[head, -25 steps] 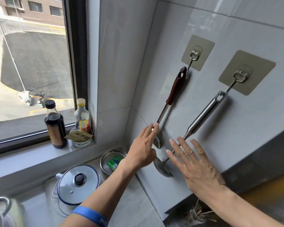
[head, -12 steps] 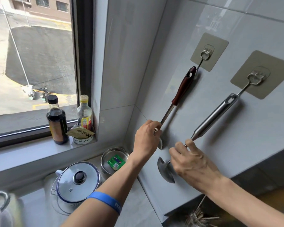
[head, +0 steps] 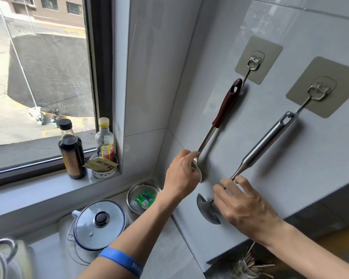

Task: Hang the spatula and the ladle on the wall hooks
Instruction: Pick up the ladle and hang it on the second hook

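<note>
Both utensils on hooks, hands at lower ends.
Head view: ladle (head: 224, 113) w/ red grip hangs off left hook (head: 254, 61); left hand (head: 181, 174) curled round its bowel-end shaft, pinching it. Spatula (head: 264, 146) hangs off right hook (head: 318, 90); right hand (head: 244, 204) fingers pinch thin shaft just above blade. Prob. last step, steadying; next: let go gently, no swing, w/o unhooking.

Flooding in bright from the large dark-framed window (head: 44, 77); glaring pale off the glossy grey tiled wall (head: 290, 154); throwing soft shadows beside the hanging steel-handled ladle (head: 264, 146) and wooden-handled spatula (head: 224, 109); bending straight lines at the edges; blurring the lower corners
</note>
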`<state>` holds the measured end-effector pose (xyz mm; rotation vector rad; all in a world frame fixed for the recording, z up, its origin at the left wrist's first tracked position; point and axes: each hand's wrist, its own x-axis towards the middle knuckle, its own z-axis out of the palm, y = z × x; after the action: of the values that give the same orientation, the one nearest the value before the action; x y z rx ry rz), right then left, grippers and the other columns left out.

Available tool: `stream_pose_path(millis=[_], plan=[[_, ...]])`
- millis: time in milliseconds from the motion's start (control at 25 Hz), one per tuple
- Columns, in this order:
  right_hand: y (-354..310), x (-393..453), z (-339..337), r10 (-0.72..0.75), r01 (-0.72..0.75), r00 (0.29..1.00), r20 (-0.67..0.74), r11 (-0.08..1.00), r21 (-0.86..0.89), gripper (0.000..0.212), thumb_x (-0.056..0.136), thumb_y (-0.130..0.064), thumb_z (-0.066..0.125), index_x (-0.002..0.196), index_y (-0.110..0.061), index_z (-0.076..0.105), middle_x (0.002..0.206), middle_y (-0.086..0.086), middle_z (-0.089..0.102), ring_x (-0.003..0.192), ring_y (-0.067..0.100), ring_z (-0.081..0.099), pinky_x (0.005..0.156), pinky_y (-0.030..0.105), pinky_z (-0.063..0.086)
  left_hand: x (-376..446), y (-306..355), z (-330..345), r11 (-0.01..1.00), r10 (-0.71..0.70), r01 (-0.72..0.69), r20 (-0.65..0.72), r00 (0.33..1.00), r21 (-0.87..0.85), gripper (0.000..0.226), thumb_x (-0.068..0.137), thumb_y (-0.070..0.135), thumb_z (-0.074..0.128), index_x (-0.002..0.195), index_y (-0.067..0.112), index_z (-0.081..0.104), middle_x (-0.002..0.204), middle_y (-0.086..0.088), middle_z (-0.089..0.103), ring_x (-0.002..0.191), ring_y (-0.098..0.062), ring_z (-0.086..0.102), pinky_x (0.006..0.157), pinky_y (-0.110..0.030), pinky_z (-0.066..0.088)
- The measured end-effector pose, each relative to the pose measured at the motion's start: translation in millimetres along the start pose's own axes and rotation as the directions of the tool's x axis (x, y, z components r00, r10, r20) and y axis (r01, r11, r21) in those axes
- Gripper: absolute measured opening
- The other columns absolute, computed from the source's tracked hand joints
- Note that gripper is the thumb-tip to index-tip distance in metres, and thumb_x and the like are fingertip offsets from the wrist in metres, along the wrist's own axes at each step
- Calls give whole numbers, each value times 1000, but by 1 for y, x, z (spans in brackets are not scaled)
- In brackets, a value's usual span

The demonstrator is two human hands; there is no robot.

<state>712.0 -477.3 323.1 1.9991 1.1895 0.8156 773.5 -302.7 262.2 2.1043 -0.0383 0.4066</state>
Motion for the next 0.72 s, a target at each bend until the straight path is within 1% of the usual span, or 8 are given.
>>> stream_pose_path(millis=[80, 120, 200, 240, 280, 360, 480, 720], plan=[[-10, -7, -2, 302, -287, 952, -49, 937, 199, 13, 88, -7, 58, 81, -15, 65, 76, 4, 65, 71, 27, 60, 69, 39, 43, -5, -6, 0, 1000, 5, -6, 52, 999, 6, 55, 70, 1, 49, 119, 25, 57, 120, -1, 57, 107, -24, 54, 88, -30, 45], [-18, -6, -5, 550, -514, 835, 10, 774, 369, 6, 87, -16, 65, 82, -17, 63, 68, 1, 61, 64, 25, 57, 62, 38, 43, -5, -8, 0, 1000, -8, 8, 66, 998, -2, 59, 70, -1, 49, 122, 24, 57, 121, -1, 56, 109, -23, 53, 87, -23, 40], [-39, 2, -9, 873, -785, 398, 281, 165, 597, 23, 80, -37, 74, 84, -21, 59, 54, -5, 55, 53, 20, 54, 55, 33, 42, -6, -11, 1, 999, -26, 27, 68, 997, -26, 63, 69, -2, 49, 125, 25, 55, 122, -1, 57, 110, -21, 53, 83, -14, 33], [-47, 11, -7, 883, -770, 226, 412, -97, 631, 30, 76, -44, 75, 88, -22, 58, 52, -5, 56, 54, 18, 56, 56, 33, 44, -7, -12, 2, 999, -29, 32, 71, 997, -32, 65, 69, -2, 50, 127, 26, 54, 122, -1, 57, 110, -20, 53, 83, -14, 33], [-53, 18, -4, 847, -718, 113, 520, -292, 631, 33, 75, -47, 74, 92, -23, 58, 52, -3, 60, 58, 17, 60, 61, 35, 48, -7, -12, 2, 999, -34, 37, 87, 996, -28, 66, 69, -2, 49, 128, 28, 52, 123, 0, 56, 111, -19, 52, 85, -17, 34], [-56, 30, 4, 755, -610, 19, 655, -511, 606, 26, 80, -41, 73, 89, -20, 61, 56, 1, 67, 61, 23, 65, 68, 44, 56, -9, -14, 2, 999, -33, 34, 120, 992, -11, 69, 70, -1, 48, 130, 31, 48, 126, 1, 54, 112, -19, 50, 86, -24, 38], [-57, 32, 12, 764, -631, 31, 645, -486, 606, 22, 87, -28, 69, 73, -12, 66, 55, 5, 68, 56, 27, 64, 61, 44, 56, -10, -15, 0, 1000, -26, 23, 140, 990, 21, 74, 68, -2, 46, 133, 34, 43, 129, 2, 52, 112, -21, 47, 88, -30, 42], [-67, 24, 17, 816, -688, 68, 574, -378, 620, 19, 86, -28, 71, 73, -14, 69, 56, 3, 70, 57, 28, 65, 57, 40, 54, -14, -18, 2, 999, -5, -1, 168, 986, 33, 78, 68, -1, 46, 136, 35, 37, 131, 1, 50, 108, -23, 46, 88, -32, 43]])
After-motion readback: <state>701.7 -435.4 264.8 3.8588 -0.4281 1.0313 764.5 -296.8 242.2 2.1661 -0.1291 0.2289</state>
